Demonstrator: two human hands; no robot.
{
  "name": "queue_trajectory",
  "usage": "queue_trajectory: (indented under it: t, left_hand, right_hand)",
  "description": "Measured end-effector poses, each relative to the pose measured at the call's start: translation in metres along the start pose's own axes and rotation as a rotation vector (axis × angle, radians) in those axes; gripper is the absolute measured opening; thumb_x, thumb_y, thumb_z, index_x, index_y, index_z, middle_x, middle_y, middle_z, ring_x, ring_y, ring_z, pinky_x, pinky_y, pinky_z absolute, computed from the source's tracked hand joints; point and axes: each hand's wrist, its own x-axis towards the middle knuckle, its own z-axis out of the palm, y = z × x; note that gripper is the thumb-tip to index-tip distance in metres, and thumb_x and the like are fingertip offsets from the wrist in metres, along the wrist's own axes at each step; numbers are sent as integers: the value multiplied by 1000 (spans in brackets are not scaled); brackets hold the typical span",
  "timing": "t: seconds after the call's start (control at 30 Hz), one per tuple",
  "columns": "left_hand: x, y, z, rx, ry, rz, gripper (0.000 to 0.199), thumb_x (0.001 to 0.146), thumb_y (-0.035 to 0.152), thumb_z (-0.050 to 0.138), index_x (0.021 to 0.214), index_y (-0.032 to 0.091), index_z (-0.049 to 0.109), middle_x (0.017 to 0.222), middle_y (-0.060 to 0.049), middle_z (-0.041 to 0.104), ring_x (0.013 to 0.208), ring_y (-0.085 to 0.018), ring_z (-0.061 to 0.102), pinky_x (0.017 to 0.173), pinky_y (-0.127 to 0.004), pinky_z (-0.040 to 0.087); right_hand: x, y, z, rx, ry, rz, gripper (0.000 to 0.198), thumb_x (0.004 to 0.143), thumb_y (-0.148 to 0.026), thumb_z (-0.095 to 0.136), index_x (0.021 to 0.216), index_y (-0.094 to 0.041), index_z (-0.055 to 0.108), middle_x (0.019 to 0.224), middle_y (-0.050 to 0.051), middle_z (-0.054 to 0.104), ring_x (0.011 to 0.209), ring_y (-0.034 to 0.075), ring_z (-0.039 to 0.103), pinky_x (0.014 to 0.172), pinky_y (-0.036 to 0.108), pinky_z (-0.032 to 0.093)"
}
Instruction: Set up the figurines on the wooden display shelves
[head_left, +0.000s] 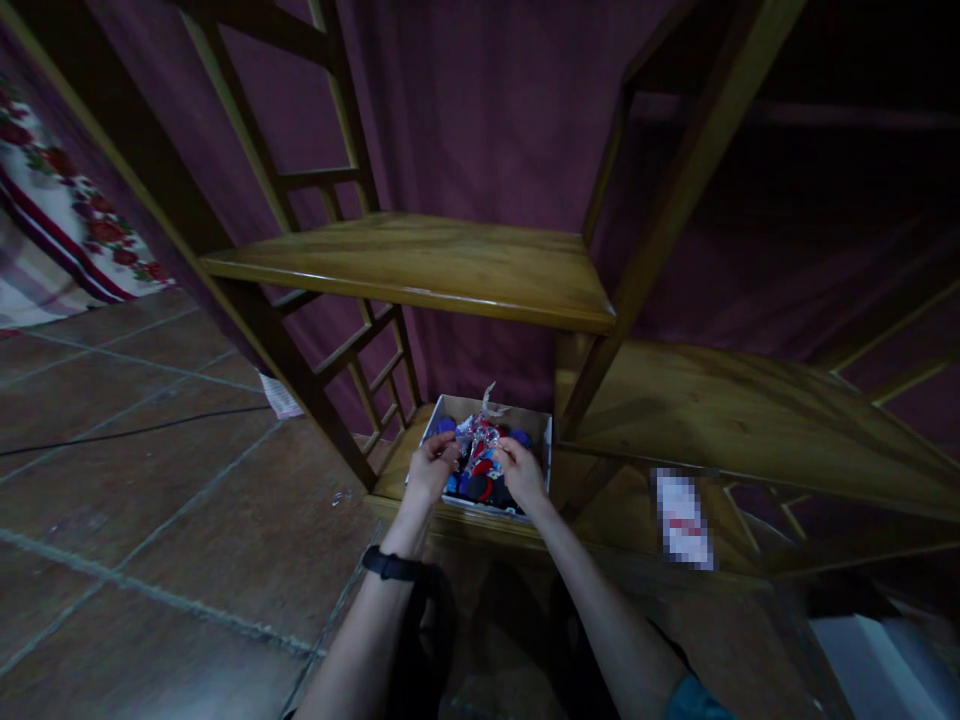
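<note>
A white cardboard box (pixel 547 465) sits on the lowest shelf, full of small blue, red and black items (pixel 481 486) whose kind I cannot make out. Over the box, my left hand (pixel 433 465) and my right hand (pixel 520 472) face each other with bent fingers. Between them is a crumpled clear plastic wrapper (pixel 480 436), one end sticking up. Its left side meets the fingertips of my left hand, and its right side those of my right hand. A black band circles my left wrist.
Around the box stands a wooden shelf unit, with a shelf board (pixel 420 262) above it and a side post at each side. A lower board (pixel 690 400) runs off to the right. A blurred white packet (pixel 684 520) lies at lower right. A dark cable (pixel 135 432) crosses the tiled floor.
</note>
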Motion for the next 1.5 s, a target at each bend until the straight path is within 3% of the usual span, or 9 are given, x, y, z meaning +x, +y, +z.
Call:
queue_trajectory:
  t: [0.17,0.3,0.43,0.6,0.77,0.97,1.1,1.27,1.5]
  left_hand:
    - [-21,7,0,-249,-124,-212,32,65,17,73,94,13,62,78,-8,69,67,-15,66,61,-24,50]
    - [-37,12,-3,-368,-83,-281,26,69,12,69,93,13,60,81,-10,70,72,-16,68,65,-24,53]
    - [-61,14,-12,-407,-21,-270,17,72,11,67,87,12,61,79,-10,70,72,-16,68,66,-25,54]
    - [-100,27,-20,-439,-49,-233,16,68,8,71,83,11,66,79,-10,71,70,-14,67,65,-21,53]
    - [-141,58,-24,-482,-58,-156,16,66,9,73,82,10,69,74,-7,70,61,-9,63,57,-16,50]
    - [-205,97,-12,-607,-114,-154,22,63,7,74,84,12,70,73,-5,70,58,-7,61,55,-14,49]
    - [-250,112,4,-497,-74,-21,25,61,18,77,85,13,71,74,-6,70,59,-9,62,54,-17,48]
    - [-290,115,22,-168,47,264,25,62,28,74,83,13,72,68,-5,69,55,-12,59,56,-23,48]
    - [-325,106,24,156,166,530,21,70,33,67,87,20,72,86,-6,72,79,-21,65,75,-30,49]
  right_hand:
    - [-6,-7,-1,-2,-22,-75,23,81,-29,50,98,-24,65,96,2,70,88,18,63,82,31,47]
    - [-13,-18,-3,19,-26,-130,25,82,-33,51,99,-23,65,96,3,70,87,19,64,80,30,47]
    - [-23,-37,-9,38,-31,-182,25,82,-33,51,99,-21,66,94,3,71,84,19,64,78,30,48]
    - [-45,-64,-11,77,-68,-226,25,82,-33,51,95,-20,67,86,3,70,75,17,63,71,28,48]
    - [-67,-96,-14,259,-102,-231,27,79,-36,53,95,-18,66,79,3,67,71,16,60,64,25,47]
    - [-102,-144,-37,364,-134,-204,30,80,-38,51,99,-19,64,72,0,63,46,9,44,43,20,37]
    - [-128,-164,-52,428,-111,-187,28,79,-39,52,95,-19,63,74,1,64,48,10,46,43,20,38]
    - [-162,-185,-63,545,-84,-206,23,77,-36,56,90,-19,64,79,3,67,64,14,57,59,24,48]
    - [-195,-216,-84,566,-12,-244,31,76,-34,56,101,-18,64,86,6,70,61,15,58,57,26,48]
